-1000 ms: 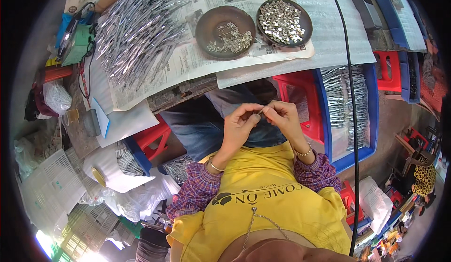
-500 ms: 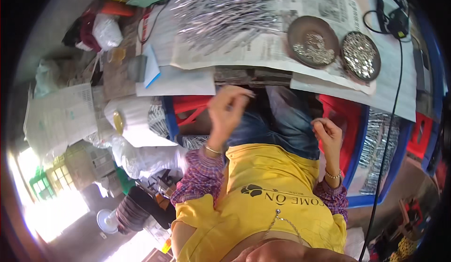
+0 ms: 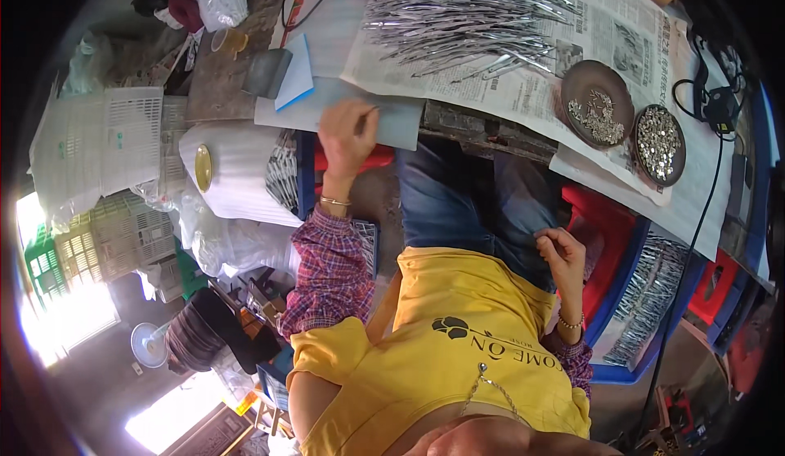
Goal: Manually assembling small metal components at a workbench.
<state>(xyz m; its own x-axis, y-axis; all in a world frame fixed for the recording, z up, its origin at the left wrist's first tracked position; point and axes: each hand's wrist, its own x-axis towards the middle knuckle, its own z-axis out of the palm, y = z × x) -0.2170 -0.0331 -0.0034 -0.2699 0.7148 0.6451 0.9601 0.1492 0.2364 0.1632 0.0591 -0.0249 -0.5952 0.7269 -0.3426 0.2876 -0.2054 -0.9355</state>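
My left hand (image 3: 347, 133) is raised over the front edge of the white sheet (image 3: 396, 117), left of my lap. Its fingers are curled in, and whatever they may hold is hidden. Above my right thigh, my right hand (image 3: 562, 256) has thumb and forefinger brought together; I cannot make out anything between them. A heap of thin silvery strips (image 3: 466, 23) lies on newspaper (image 3: 458, 88) on the table ahead. To its right, a brown round dish (image 3: 590, 80) holds small shiny pieces, and a smaller dark dish (image 3: 664, 181) is filled with more.
A blue-edged white card (image 3: 298, 76) and a grey block (image 3: 266, 76) lie at the table's left. A black cable (image 3: 695, 231) hangs down at the right. Blue-rimmed trays (image 3: 609, 317) with silvery strips flank my legs, near a red stool (image 3: 601, 219).
My left hand has moved left, from over my lap to the sheet's edge. My right hand has shifted slightly down and left. The view has tilted, so the table sits farther right.
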